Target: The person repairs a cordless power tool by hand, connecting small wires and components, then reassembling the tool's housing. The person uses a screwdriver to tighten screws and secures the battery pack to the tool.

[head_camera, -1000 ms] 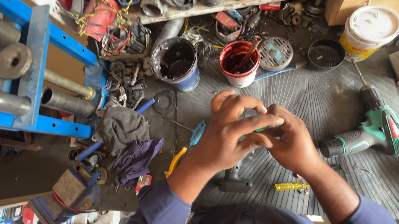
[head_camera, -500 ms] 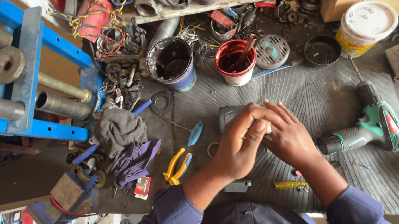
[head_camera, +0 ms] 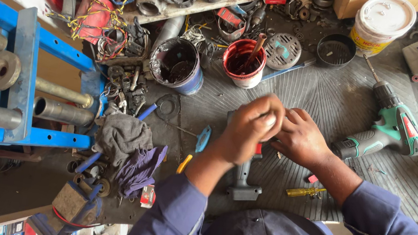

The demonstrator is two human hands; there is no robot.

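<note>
Two bare hands meet at the middle of the ribbed grey mat (head_camera: 332, 103); the left hand (head_camera: 248, 129) is curled into a loose fist with its knuckles up, and the right hand (head_camera: 302, 137) lies just beside it, fingers bent inward and touching it; what they pinch between them is hidden, so I cannot tell what they have hold of, though both seem to bear on the dark power tool (head_camera: 240, 186) that lies on the mat under them, its grip pointing to the near edge; held so close and so low, the hands likely steady a small part against the tool's body; just to the right of the tool lie a yellow-handled screwdriver (head_camera: 305, 192) and a small red bit, within easy reach; further right rests a green cordless drill (head_camera: 392, 128), apart from the hands, with its chuck pointing far and left; far of the hands stand a red pot with a stick in it (head_camera: 244, 62) and a blue tin dark inside (head_camera: 178, 66); to the left a grey rag (head_camera: 121, 135) and purple cloth crowd against a blue steel frame (head_camera: 23, 67) with pipes; open room is scant: the mat is bare mainly between the right hand and the drill, while the left and far sides are thick with scrap
</note>
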